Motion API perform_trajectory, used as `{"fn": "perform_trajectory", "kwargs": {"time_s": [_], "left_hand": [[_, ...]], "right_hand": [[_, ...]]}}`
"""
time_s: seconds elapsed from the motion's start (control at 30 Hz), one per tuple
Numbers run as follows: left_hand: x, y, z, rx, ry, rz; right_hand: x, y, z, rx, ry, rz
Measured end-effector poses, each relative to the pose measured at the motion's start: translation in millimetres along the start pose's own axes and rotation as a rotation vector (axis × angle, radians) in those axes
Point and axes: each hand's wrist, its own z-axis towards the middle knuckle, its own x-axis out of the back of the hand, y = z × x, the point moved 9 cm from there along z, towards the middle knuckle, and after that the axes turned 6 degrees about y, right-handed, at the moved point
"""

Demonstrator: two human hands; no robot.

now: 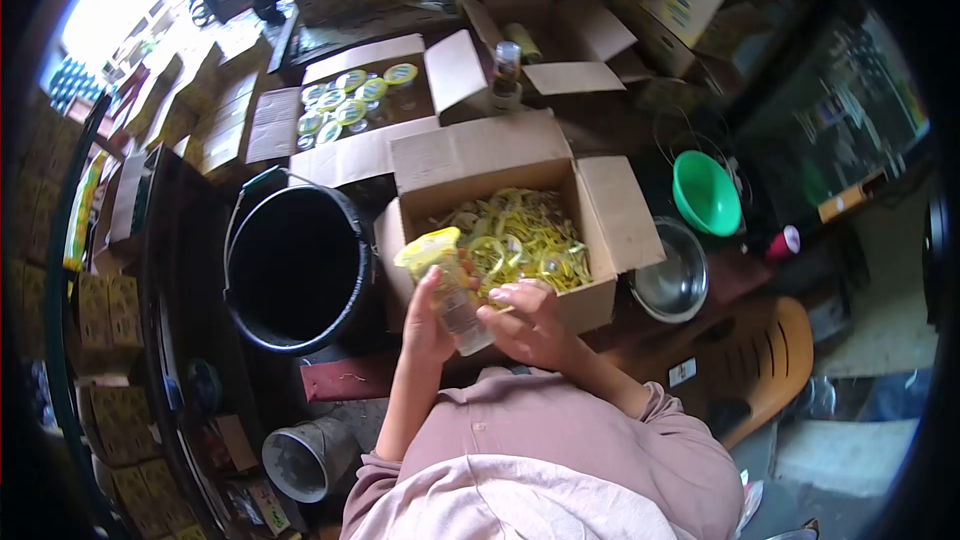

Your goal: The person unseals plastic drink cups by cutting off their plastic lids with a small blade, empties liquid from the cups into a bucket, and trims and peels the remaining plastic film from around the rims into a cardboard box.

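Observation:
My left hand (428,325) is wrapped round a clear plastic cup (464,322), which is tilted with its yellow film lid (428,247) pointing up and left. Close against the cup's right side is my right hand (535,325), its fingers curled and pinched together. A small yellowish bit seems to show at its fingertips, too small to name. Just beyond both hands stands an open cardboard box (480,155) filled with thin yellow strips and rings of trimmed film (520,240).
A black bucket (232,275) stands left of the box. To the right are a steel bowl (672,275), a green bowl (706,192) and an orange chair (775,360). Behind, another carton (365,162) holds several lidded cups (350,112). A grey bucket (295,465) sits lower left.

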Motion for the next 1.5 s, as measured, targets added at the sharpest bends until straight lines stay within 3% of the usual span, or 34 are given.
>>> {"fn": "perform_trajectory", "kwargs": {"time_s": [0.03,0.1,0.17,0.23,0.27,0.37,0.43,0.47,0.5,0.6,0.63,0.7,0.77,0.8,0.87,0.9,0.93,0.97,1.0,1.03,1.07,1.1,1.13,1.23,1.4,1.43,1.5], "left_hand": [[-3,4,-4,-0.034,0.026,-0.008],[-10,26,-15,-0.180,-0.054,0.087],[-8,61,-29,-0.400,-0.081,0.280],[-11,96,-47,-0.491,-0.116,0.216],[-3,115,-53,-0.524,-0.104,0.178],[32,167,-77,-0.781,0.203,0.396],[47,187,-84,-0.859,0.326,0.521],[57,198,-87,-0.897,0.392,0.588],[71,206,-84,-0.895,0.392,0.572],[88,219,-73,-0.921,0.359,0.964],[88,217,-67,-0.878,0.385,0.931],[114,218,-50,-0.846,0.354,1.024],[101,217,-51,-0.940,0.399,1.073],[87,217,-57,-0.954,0.452,1.187],[103,219,-54,-0.945,0.441,1.059],[111,220,-53,-0.917,0.447,1.023],[111,220,-56,-0.949,0.455,0.989],[103,221,-62,-1.014,0.463,1.016],[106,224,-61,-1.000,0.495,1.044],[110,224,-60,-0.983,0.523,1.071],[111,224,-58,-0.946,0.515,1.060],[111,223,-58,-0.908,0.506,1.049],[111,221,-58,-0.871,0.498,1.037],[101,216,-64,-0.891,0.400,1.017],[117,208,-70,-0.962,0.202,0.916],[69,215,-75,-0.992,0.051,1.018],[34,222,-89,-1.027,-0.020,1.078]], "right_hand": [[7,5,-12,-0.038,0.001,-0.062],[44,44,-55,-0.345,0.304,-0.111],[95,65,-80,-0.392,0.406,-0.459],[136,117,-155,-0.867,0.596,-0.539],[143,137,-182,-1.005,0.575,-0.568],[128,211,-279,-1.306,0.381,-0.534],[111,229,-280,-1.481,0.062,-0.629],[106,236,-285,-1.551,0.025,-0.654],[99,254,-304,-1.606,-0.021,-0.680],[89,278,-320,-1.674,-0.144,-0.740],[89,277,-317,-1.691,-0.152,-0.777],[89,278,-316,-1.674,-0.077,-0.816],[93,272,-306,-1.616,-0.038,-0.835],[98,271,-305,-1.547,0.158,-0.707],[133,227,-284,-1.556,0.361,-0.999],[147,225,-308,-1.573,0.601,-0.859],[159,189,-275,-1.582,0.644,-0.952],[173,218,-335,-1.391,0.942,-0.731],[172,216,-332,-1.340,1.103,-0.498],[151,196,-288,-1.406,1.238,-0.040],[123,199,-240,-1.228,1.074,0.551],[92,168,-169,-1.181,1.103,0.904],[61,151,-116,-1.000,0.932,1.282],[-25,84,-9,-0.953,0.562,1.574],[-102,22,65,-0.886,0.329,1.961],[-112,16,74,-0.894,0.300,1.997],[-127,6,86,-0.901,0.208,2.054]]}}
